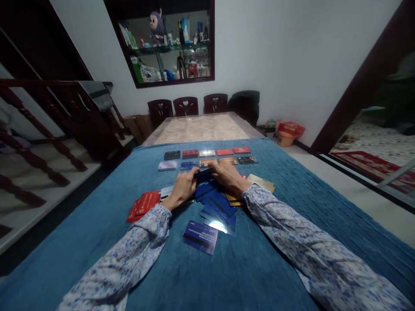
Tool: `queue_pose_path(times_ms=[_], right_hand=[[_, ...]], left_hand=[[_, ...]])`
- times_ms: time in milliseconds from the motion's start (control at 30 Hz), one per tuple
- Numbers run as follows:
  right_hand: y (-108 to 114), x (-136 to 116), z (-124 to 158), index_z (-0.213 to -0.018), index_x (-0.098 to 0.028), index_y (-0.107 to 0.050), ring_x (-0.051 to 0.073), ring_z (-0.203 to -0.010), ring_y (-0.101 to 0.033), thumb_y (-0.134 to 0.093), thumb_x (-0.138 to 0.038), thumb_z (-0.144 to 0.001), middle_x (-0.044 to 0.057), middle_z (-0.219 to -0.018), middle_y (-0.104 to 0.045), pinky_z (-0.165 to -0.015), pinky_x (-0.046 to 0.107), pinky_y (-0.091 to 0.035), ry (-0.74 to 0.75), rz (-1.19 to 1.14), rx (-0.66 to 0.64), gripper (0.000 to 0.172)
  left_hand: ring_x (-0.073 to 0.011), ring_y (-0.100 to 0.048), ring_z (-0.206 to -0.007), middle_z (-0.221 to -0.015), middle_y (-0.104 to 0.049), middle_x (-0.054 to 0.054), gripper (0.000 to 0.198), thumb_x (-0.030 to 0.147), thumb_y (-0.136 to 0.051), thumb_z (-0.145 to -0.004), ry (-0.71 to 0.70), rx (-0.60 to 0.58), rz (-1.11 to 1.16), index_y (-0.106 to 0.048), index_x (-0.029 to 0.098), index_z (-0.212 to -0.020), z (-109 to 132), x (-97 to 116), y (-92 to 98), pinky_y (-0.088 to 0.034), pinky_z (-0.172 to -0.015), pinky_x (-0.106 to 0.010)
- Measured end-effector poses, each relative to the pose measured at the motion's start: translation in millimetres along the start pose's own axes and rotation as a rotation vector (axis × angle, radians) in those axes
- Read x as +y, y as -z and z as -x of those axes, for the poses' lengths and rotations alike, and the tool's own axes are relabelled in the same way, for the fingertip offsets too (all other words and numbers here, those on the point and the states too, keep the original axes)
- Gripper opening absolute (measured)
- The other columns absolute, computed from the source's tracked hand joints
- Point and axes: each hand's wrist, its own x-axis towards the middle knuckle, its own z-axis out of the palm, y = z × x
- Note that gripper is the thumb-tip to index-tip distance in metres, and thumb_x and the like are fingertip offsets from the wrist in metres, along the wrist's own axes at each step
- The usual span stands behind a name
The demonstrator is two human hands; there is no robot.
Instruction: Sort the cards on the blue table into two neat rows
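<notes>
Between both hands, a dark blue card [204,176] is gripped by its two ends above the cloth. My left hand [184,186] is closed on its left end, and my right hand [228,176] pinches the right end. Under and in front of them lie several loose blue cards [219,208], with a purple-blue card [201,236] nearest to me. Red cards [144,204] are fanned at the left, white cards [166,193] sit beside my left wrist, and gold cards [261,183] lie beyond my right wrist.
Two rows of card stacks stand past my hands, among them a black stack [172,154], a red stack [241,150] and a lilac stack [167,166]. A blue cloth [90,224] covers the near part of the table [201,127]. Chairs [185,106] line the far end.
</notes>
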Motion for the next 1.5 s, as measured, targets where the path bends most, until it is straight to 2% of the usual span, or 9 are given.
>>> queue_pose_path(times_ms=[167,333,433,600,733,933,1200,1333,1500], right_hand=[[-5.7,4.3,-3.1,-0.133,-0.019,-0.057,0.028,-0.105,-0.069,-0.069,-0.017,-0.089,0.015,-0.112,-0.075,-0.090,0.035,-0.043,0.023,-0.050,0.013,0.045],[-4.0,4.1,-3.1,-0.136,-0.015,-0.055,0.029,-0.110,-0.066,-0.071,-0.012,-0.081,0.017,-0.117,-0.073,-0.093,0.036,-0.044,0.055,-0.087,0.018,0.058],[-3.2,3.8,-2.3,-0.135,-0.013,-0.055,0.030,-0.113,-0.064,-0.070,-0.010,-0.078,0.018,-0.119,-0.072,-0.094,0.038,-0.043,0.058,-0.086,0.036,0.060],[-3.3,6.9,-2.8,-0.130,-0.013,-0.056,0.029,-0.112,-0.064,-0.067,-0.011,-0.078,0.017,-0.117,-0.072,-0.096,0.039,-0.043,0.067,-0.105,0.071,0.053],[-2.9,9.7,-3.1,-0.130,-0.013,-0.056,0.029,-0.110,-0.064,-0.067,-0.014,-0.080,0.017,-0.117,-0.071,-0.095,0.038,-0.043,0.089,-0.129,0.092,0.052],[-5.1,11.0,-4.5,-0.132,-0.012,-0.056,0.028,-0.105,-0.064,-0.069,-0.017,-0.081,0.017,-0.114,-0.071,-0.093,0.037,-0.044,0.088,-0.153,0.098,0.054],[4.9,7.6,-0.9,-0.140,-0.009,-0.055,0.028,-0.109,-0.064,-0.073,-0.023,-0.084,0.018,-0.117,-0.068,-0.091,0.035,-0.045,0.048,-0.116,0.041,0.060],[9.8,8.4,1.3,-0.137,-0.013,-0.059,0.026,-0.106,-0.064,-0.076,-0.026,-0.084,0.015,-0.115,-0.068,-0.088,0.033,-0.045,0.060,-0.100,0.009,0.058],[18.1,7.8,-1.3,-0.133,-0.016,-0.062,0.026,-0.105,-0.060,-0.075,-0.028,-0.086,0.011,-0.109,-0.073,-0.087,0.034,-0.045,0.142,-0.067,-0.045,0.050]], left_hand=[[-0.0225,-0.069,-0.082,-0.086,-0.073,-0.005,0.043,0.009,-0.047,-0.091,0.019,0.055,0.050,-0.060,0.019,-0.131,-1.3,-4.3,-1.1,-0.051,-0.082,-0.034],[-0.0228,-0.069,-0.088,-0.095,-0.074,-0.007,0.042,0.009,-0.047,-0.090,0.011,0.118,0.106,-0.061,0.020,-0.128,-1.5,-6.7,-3.1,-0.052,-0.085,-0.037],[-0.0233,-0.068,-0.091,-0.102,-0.074,-0.008,0.043,0.010,-0.048,-0.088,0.002,0.128,0.133,-0.059,0.019,-0.129,-2.0,-7.4,-4.7,-0.051,-0.090,-0.039],[-0.0291,-0.063,-0.107,-0.114,-0.070,-0.014,0.058,0.013,-0.055,-0.082,0.021,0.120,0.071,-0.050,0.013,-0.139,-1.6,-5.6,-5.3,-0.047,-0.101,-0.047],[-0.0305,-0.061,-0.113,-0.120,-0.067,-0.015,0.064,0.012,-0.056,-0.080,0.022,0.108,0.033,-0.046,0.013,-0.143,-0.1,-4.0,-4.9,-0.044,-0.102,-0.048],[-0.0322,-0.059,-0.116,-0.123,-0.067,-0.017,0.063,0.011,-0.055,-0.079,0.018,0.105,0.013,-0.047,0.013,-0.142,-0.2,-5.3,-4.8,-0.043,-0.103,-0.049],[-0.0329,-0.057,-0.119,-0.125,-0.066,-0.018,0.058,0.016,-0.057,-0.085,0.029,0.023,-0.019,-0.048,0.011,-0.142,-1.5,-6.5,1.5,-0.039,-0.105,-0.049],[-0.0335,-0.056,-0.120,-0.123,-0.065,-0.016,0.052,0.020,-0.060,-0.086,0.002,0.007,-0.058,-0.053,0.015,-0.137,-0.8,-8.9,7.9,-0.037,-0.104,-0.052],[-0.0353,-0.054,-0.122,-0.125,-0.061,-0.016,0.048,0.023,-0.065,-0.084,-0.030,-0.003,-0.059,-0.058,0.017,-0.131,0.3,-15.9,15.5,-0.037,-0.104,-0.054]])
